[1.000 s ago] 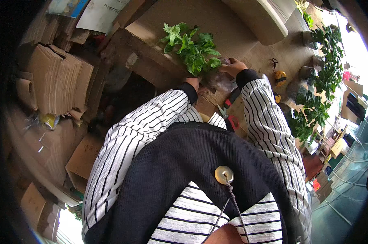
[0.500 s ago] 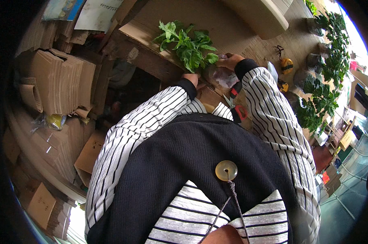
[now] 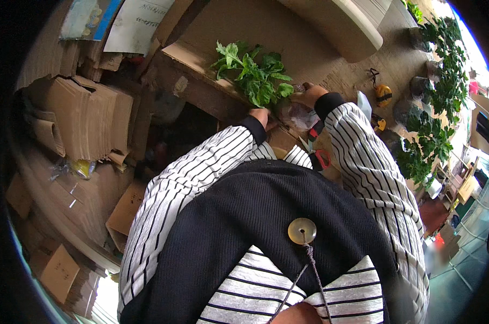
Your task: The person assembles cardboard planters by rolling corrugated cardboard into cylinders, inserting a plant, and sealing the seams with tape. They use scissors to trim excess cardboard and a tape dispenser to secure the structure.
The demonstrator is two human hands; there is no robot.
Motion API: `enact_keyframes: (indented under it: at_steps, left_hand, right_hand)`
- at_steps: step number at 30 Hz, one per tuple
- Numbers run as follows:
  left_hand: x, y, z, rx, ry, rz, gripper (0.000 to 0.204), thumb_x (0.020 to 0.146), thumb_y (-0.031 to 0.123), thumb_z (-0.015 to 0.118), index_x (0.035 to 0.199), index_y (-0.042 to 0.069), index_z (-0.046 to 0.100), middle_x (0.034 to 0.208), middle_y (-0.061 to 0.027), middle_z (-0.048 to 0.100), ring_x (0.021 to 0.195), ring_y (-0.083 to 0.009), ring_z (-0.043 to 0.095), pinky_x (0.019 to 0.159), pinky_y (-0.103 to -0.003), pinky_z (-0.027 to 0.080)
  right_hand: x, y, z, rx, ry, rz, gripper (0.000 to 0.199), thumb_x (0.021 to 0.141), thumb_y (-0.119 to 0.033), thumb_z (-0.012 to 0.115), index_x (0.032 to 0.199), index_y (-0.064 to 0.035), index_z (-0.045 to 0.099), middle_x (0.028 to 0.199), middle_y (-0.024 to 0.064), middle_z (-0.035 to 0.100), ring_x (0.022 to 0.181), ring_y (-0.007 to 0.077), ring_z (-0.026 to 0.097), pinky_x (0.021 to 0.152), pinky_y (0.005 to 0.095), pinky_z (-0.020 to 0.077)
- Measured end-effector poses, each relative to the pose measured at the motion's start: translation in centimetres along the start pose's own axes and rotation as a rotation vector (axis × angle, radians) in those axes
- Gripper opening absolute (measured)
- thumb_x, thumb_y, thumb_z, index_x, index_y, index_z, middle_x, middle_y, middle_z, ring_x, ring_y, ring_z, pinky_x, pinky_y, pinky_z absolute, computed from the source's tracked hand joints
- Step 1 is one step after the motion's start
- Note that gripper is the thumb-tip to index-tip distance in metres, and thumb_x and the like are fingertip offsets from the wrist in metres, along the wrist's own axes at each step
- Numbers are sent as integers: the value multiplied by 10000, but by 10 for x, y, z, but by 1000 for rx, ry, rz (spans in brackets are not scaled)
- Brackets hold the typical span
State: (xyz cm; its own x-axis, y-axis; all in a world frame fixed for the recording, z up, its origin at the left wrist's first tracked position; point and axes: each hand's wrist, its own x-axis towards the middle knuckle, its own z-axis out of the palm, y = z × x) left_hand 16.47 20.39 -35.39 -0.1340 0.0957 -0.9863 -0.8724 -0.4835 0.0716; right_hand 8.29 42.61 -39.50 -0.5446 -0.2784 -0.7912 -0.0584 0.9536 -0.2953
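A leafy green plant lies over the edge of an open cardboard box, its base wrapped in clear plastic. My left hand sits at the near side of the plant's base, fingers curled on it. My right hand grips the wrapped base from the far right side. Both striped sleeves reach up from the bottom of the picture.
Stacks of flattened cardboard stand at left, with small boxes on the floor. Red-handled scissors lie below the hands. A yellow tape measure and rows of potted plants are at right.
The view has shifted slightly, so the plant and hands sit a little higher in the picture. Both hands stay on the plant's wrapped base.
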Motion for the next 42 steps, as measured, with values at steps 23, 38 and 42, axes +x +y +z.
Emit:
enact_keyframes:
  at_steps: [23,38,42]
  left_hand:
    - [-69,54,40,1603,-489,1698,674,723,151,771,1294,19,439,1228,-196,510,1197,-364,487,1054,-476,378]
    - [-34,139,123,2254,-679,1462,961,636,412,843,1437,176,369,1355,-158,493,1249,-341,474,1068,-626,257]
    - [-18,154,147,2283,-679,1351,897,624,479,827,1395,216,451,1270,-111,574,1185,-322,536,1041,-630,296]
  right_hand:
    - [-87,-72,17,-45,624,0,1086,562,-280,860,1465,-132,275,1443,233,273,1283,490,292,1049,514,361]
    - [-48,-5,-77,368,151,37,1146,442,-431,893,1407,-98,372,1335,233,455,1206,462,441,1010,507,412]
    - [-14,30,-74,422,124,-157,1059,467,-552,879,1322,-42,517,1297,243,534,1226,413,482,1048,457,387]
